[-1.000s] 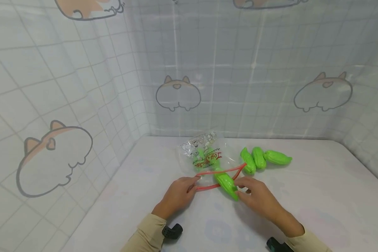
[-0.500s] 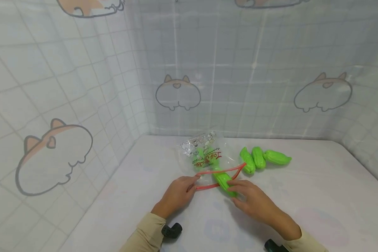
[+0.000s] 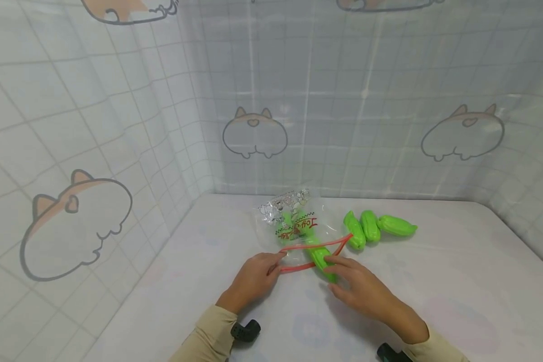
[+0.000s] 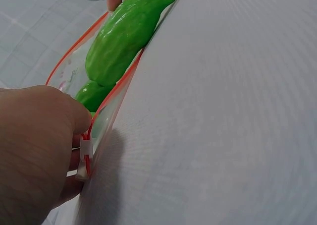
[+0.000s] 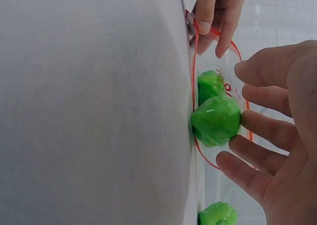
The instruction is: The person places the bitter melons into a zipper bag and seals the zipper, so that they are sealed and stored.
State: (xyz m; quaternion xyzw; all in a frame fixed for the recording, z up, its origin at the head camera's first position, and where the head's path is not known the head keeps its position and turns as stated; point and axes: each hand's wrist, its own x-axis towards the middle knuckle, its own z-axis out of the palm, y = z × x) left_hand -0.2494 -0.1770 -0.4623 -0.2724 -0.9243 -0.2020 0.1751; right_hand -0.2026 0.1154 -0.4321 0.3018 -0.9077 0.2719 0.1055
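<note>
A clear zip bag (image 3: pixel 328 229) with a red zip edge and red lettering lies on the table, its mouth spread toward me. My left hand (image 3: pixel 253 279) pinches the left corner of that mouth, by the white zip slider (image 4: pixel 86 146). A glossy green pepper-shaped piece (image 3: pixel 319 256) lies partly inside, its pointed end (image 4: pixel 163 1) sticking out past the red edge. Deeper in the bag shows more green (image 4: pixel 93 95). My right hand (image 3: pixel 362 286) is at the outer end of the pepper-shaped piece, fingers spread and fairly straight, fingertips against its side.
To the right of the bag lie three similar green pieces, one slanted (image 3: pixel 354 231), one upright in view (image 3: pixel 370 226) and one lying sideways (image 3: pixel 396 225). A white tiled-pattern sheet with cartoon dogs (image 3: pixel 255 131) hangs behind and along both sides of the white table (image 3: pixel 434 281).
The green pepper-shaped piece has slid farther into the bag, away from me and to the left. My right hand followed it and its grip has loosened. The left hand stays put.
</note>
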